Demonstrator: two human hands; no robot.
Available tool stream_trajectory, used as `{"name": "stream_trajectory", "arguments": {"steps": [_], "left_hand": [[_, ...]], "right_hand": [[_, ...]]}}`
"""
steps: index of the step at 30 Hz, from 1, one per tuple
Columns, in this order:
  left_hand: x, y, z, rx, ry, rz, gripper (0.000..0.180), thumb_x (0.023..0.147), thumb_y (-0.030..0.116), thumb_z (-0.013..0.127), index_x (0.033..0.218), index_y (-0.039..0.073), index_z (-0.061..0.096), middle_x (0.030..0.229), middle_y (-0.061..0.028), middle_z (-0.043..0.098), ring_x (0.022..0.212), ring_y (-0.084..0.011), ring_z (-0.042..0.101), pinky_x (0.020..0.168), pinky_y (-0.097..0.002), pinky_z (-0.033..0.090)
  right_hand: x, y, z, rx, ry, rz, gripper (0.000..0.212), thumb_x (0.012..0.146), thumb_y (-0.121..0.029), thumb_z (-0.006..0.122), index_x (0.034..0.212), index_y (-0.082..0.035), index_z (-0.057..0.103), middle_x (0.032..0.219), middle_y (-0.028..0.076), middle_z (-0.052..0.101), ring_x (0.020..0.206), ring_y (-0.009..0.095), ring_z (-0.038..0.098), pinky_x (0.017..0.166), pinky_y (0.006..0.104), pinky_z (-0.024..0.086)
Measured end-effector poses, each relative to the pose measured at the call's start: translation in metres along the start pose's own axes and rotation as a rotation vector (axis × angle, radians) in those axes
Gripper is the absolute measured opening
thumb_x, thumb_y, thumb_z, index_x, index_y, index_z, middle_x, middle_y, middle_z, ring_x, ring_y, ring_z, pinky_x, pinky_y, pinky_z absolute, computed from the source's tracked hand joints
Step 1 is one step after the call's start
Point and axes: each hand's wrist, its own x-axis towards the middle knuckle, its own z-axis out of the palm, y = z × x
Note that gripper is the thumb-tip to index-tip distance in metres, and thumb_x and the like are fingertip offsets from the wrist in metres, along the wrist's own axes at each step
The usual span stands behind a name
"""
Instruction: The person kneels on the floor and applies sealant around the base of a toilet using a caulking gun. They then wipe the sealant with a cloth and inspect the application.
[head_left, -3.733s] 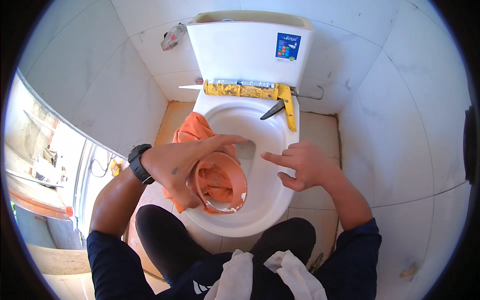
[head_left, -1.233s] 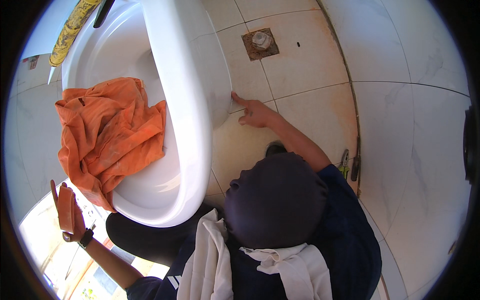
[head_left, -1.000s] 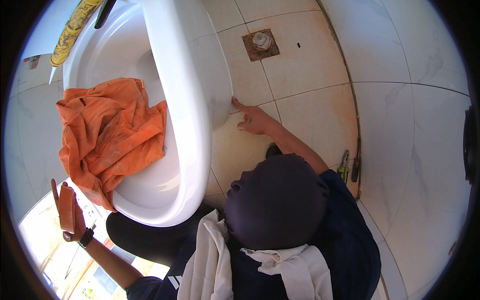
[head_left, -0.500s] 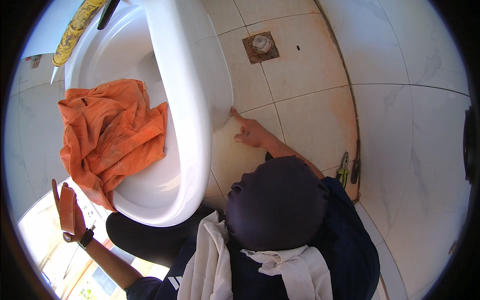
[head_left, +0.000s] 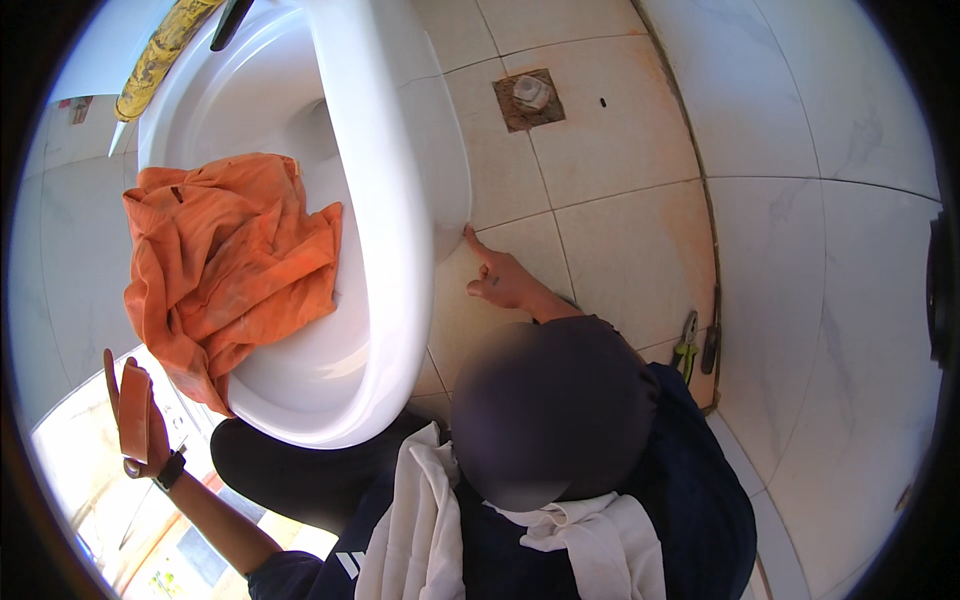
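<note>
A white toilet bowl (head_left: 385, 250) fills the upper left, with a crumpled orange cloth (head_left: 225, 265) lying inside it and over its left rim. My right hand (head_left: 503, 280) is low on the floor tiles beside the bowl's foot. Its index finger is stretched out and touches the seam where the foot meets the floor, and it holds nothing. My left hand (head_left: 145, 425) is raised at the far lower left, away from the bowl. It grips a flat orange piece (head_left: 132, 405) held upright. A black watch sits on that wrist.
A square floor opening with a white pipe end (head_left: 530, 97) lies beyond the bowl. Green-handled pliers (head_left: 687, 347) and a dark tool (head_left: 711, 340) lie by the right wall. A yellow strip (head_left: 160, 55) and a dark tool (head_left: 230, 12) rest on the bowl's back. White cloth (head_left: 420, 520) drapes a shoulder.
My right hand has slid along the foot of the bowl toward me, the fingertip staying on the seam. The left hand with the orange piece has hardly moved.
</note>
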Motion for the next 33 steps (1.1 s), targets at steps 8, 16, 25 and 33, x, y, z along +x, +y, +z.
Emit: {"name": "stream_trajectory", "arguments": {"steps": [8,16,25,33], "left_hand": [[0.002,-0.008,-0.002,-0.026,-0.017,0.003,0.066,0.104,0.013,0.061,0.163,0.011,0.029,0.154,-0.0139,0.051,0.136,-0.0209,0.054,0.112,-0.0332,0.046],[0.005,-0.013,-0.001,-0.080,0.034,0.040,0.063,0.104,0.009,0.060,0.161,0.012,0.034,0.151,-0.0134,0.053,0.136,-0.0218,0.055,0.110,-0.0320,0.049],[0.006,-0.006,-0.003,0.171,0.045,0.123,0.062,0.104,0.012,0.061,0.160,0.012,0.036,0.150,-0.0147,0.055,0.137,-0.0236,0.055,0.110,-0.0344,0.049],[0.008,-0.004,-0.006,0.108,0.068,0.073,0.056,0.106,0.016,0.059,0.158,0.010,0.039,0.162,-0.0108,0.041,0.138,-0.0239,0.053,0.113,-0.0358,0.047]], "right_hand": [[-0.003,0.008,0.011,-0.020,-0.028,-0.016,0.110,0.082,-0.016,0.070,0.167,-0.012,0.000,0.065,0.008,0.059,0.060,0.015,0.051,0.066,0.0294,0.046],[-0.002,0.009,0.016,-0.035,-0.024,-0.028,0.111,0.082,-0.019,0.071,0.166,-0.013,-0.002,0.065,0.009,0.058,0.059,0.018,0.052,0.065,0.0298,0.047],[-0.005,0.012,0.029,-0.020,-0.091,-0.028,0.111,0.084,-0.018,0.069,0.166,-0.013,-0.006,0.064,0.007,0.056,0.059,0.015,0.048,0.065,0.0298,0.045],[0.002,0.010,0.025,0.238,-0.433,0.114,0.086,0.088,-0.016,0.066,0.165,-0.016,0.029,0.061,0.000,0.048,0.053,0.011,0.044,0.051,0.0281,0.040]]}}
